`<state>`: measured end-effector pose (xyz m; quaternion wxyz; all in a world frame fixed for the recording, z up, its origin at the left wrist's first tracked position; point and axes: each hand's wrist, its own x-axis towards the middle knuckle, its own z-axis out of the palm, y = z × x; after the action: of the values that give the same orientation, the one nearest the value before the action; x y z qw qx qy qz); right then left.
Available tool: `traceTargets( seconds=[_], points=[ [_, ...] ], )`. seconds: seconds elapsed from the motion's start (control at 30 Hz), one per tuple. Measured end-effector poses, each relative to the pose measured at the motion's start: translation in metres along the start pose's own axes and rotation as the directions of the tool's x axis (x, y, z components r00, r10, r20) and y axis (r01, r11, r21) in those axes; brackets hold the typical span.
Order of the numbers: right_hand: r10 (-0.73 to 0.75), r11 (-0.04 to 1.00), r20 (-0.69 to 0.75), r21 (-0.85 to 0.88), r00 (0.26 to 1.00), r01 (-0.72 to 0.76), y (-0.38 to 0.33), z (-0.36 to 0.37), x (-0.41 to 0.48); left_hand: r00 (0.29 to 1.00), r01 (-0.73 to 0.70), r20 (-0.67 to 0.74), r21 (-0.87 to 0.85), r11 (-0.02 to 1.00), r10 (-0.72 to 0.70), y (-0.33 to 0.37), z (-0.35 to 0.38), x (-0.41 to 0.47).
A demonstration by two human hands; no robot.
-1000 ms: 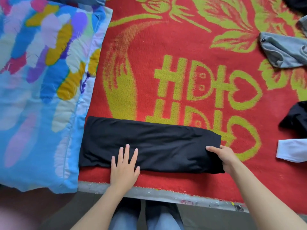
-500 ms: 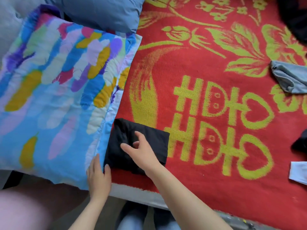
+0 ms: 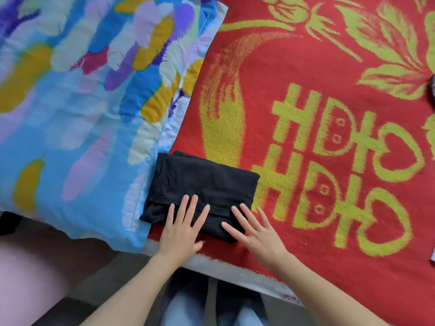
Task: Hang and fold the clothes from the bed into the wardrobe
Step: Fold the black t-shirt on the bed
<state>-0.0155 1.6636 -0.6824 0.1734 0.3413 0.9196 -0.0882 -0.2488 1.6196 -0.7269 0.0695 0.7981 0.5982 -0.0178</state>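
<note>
The black garment (image 3: 202, 184) is folded into a compact, roughly rectangular packet of several layers and lies flat. Its left short side touches the right edge of the multicoloured pillow (image 3: 70, 137), close to the pillow's near right corner. The packet sits slightly askew, its far edge sloping nearer as it runs away from the pillow. The cloth is plain and matte, with soft creases. A layered fold line crosses its near part, and stacked edges show at the far corner beside the pillow.

Both hands (image 3: 181, 228) flat — on black garment (image 3: 202, 182)
</note>
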Motion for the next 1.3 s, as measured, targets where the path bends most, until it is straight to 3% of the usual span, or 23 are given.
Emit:
traceTargets(
  seconds=[0.1,0.3,0.43,0.53,0.6,0.77,0.9,0.97,1.0,1.03,1.1,1.17,1.23,1.3],
  points=[
    [-0.012,0.997,-0.024,-0.072,1.0,0.01,0.008,0.001,0.021,1.0,0.006,-0.003,-0.009,1.0,-0.006,-0.018,0.016,0.001],
    [-0.07,0.997,-0.047,0.011,0.996,0.07,0.022,-0.009,0.039,0.999,0.026,-0.029,-0.029,0.999,-0.027,-0.015,0.023,0.0],
    [-0.146,0.983,-0.275,0.071,0.95,0.171,0.028,-0.036,0.038,0.987,0.066,-0.141,-0.088,0.994,-0.078,-0.015,0.018,0.002],
    [-0.194,0.965,-0.367,0.092,0.91,0.244,0.03,-0.063,0.038,0.886,0.286,-0.312,-0.217,0.933,-0.344,-0.012,0.017,0.015],
    [-0.248,0.952,-0.396,0.07,0.884,0.299,0.033,-0.077,0.037,0.801,0.404,-0.338,-0.305,0.862,-0.495,-0.016,0.017,0.024],
    [-0.377,0.914,-0.466,-0.045,0.801,0.403,0.049,-0.104,0.035,0.784,0.32,-0.365,-0.456,0.831,-0.503,-0.018,-0.006,0.029],
    [-0.495,0.856,-0.379,-0.059,0.782,0.514,0.036,-0.139,0.028,0.725,0.392,-0.339,-0.514,0.764,-0.6,-0.006,-0.041,-0.008],
    [-0.598,0.788,-0.266,-0.024,0.756,0.615,0.021,-0.172,0.024,0.654,0.466,-0.273,-0.589,0.66,-0.706,0.013,-0.058,-0.038],
    [-0.656,0.746,-0.202,-0.023,0.727,0.666,0.011,-0.192,0.021,0.578,0.5,-0.253,-0.641,0.582,-0.776,0.028,-0.07,-0.056],
    [-0.7,0.71,-0.14,-0.028,0.7,0.704,-0.002,-0.213,0.02,0.483,0.505,-0.191,-0.736,0.45,-0.854,0.041,-0.079,-0.073],
    [-0.757,0.653,-0.008,-0.05,0.653,0.756,-0.036,-0.257,0.016,0.298,0.382,0.054,-0.922,0.067,-0.953,0.068,-0.101,-0.095],
    [-0.789,0.581,0.166,-0.114,0.592,0.806,-0.088,-0.298,0.004,0.103,0.215,0.256,-0.949,-0.229,-0.961,0.091,-0.124,-0.122],
    [-0.775,0.493,0.322,-0.227,0.543,0.84,-0.143,-0.33,-0.01,0.029,0.184,0.336,-0.927,-0.326,-0.941,0.108,-0.147,-0.148],
    [-0.792,0.352,0.395,-0.327,0.465,0.877,-0.201,-0.359,-0.033,-0.062,0.169,0.354,-0.918,-0.36,-0.933,0.124,-0.169,-0.177]
  ],
)
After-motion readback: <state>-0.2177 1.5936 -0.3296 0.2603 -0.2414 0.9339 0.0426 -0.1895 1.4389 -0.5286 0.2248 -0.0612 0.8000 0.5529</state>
